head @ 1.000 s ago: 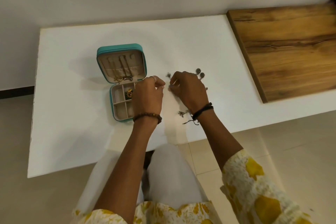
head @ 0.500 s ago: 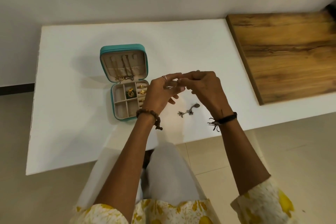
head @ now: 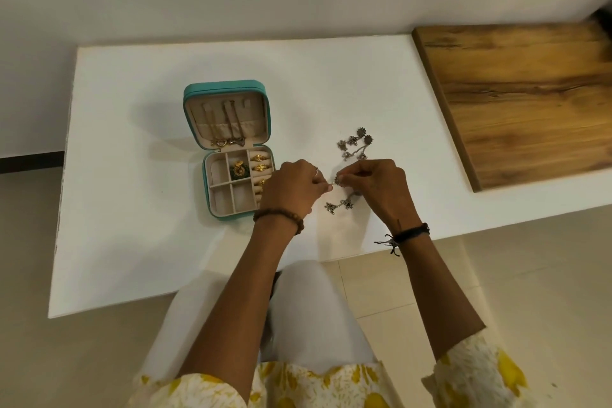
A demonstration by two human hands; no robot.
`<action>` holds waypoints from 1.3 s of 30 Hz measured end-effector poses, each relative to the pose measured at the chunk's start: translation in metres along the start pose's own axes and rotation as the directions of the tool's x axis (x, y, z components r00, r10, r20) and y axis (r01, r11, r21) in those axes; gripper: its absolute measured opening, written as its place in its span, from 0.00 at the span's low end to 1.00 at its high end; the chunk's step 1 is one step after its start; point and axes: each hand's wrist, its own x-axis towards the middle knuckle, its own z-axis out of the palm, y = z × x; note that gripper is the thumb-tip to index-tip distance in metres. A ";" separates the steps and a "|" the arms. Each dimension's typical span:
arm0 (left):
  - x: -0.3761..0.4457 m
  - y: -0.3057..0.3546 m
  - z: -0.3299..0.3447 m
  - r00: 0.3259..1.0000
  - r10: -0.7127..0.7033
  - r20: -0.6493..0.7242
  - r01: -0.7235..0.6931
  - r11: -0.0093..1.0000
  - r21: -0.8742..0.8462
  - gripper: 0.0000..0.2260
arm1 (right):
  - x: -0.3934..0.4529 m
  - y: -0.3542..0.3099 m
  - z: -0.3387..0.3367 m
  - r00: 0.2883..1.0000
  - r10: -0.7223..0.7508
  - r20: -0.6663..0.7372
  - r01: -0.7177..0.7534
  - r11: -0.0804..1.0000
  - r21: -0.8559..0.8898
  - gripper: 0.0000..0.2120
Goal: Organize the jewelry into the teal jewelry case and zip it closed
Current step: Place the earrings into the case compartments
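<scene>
Both hands meet just above the white worktop (head: 132, 142), the left hand (head: 291, 189) and right hand (head: 381, 189) each with fingers curled in a fine pinch on one small silver earring (head: 337, 180) held between them, probably to steady it or fit its back before stowing. The teal jewelry case (head: 228, 149) lies open just left of the left fingers, lid propped back, so its compartments are within easy reach. A second silver earring (head: 339, 205) rests below the fingertips, and a silver cluster (head: 356, 144) waits just beyond them.
</scene>
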 end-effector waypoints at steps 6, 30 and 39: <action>-0.001 0.003 0.006 0.998 -0.037 -0.053 0.047 0.979 0.197 0.10 | 0.000 0.009 0.006 0.998 -0.060 -0.018 0.058 0.991 -0.118 0.04; 0.026 0.047 0.028 0.974 0.065 -0.215 -0.091 0.989 -0.117 0.04 | -0.009 0.036 -0.013 0.842 0.301 -0.449 -0.091 0.898 0.431 0.05; 0.052 0.047 0.026 0.976 0.196 -0.090 -0.186 0.977 0.108 0.07 | 0.003 0.042 -0.003 0.882 0.174 -0.437 -0.079 0.971 0.227 0.07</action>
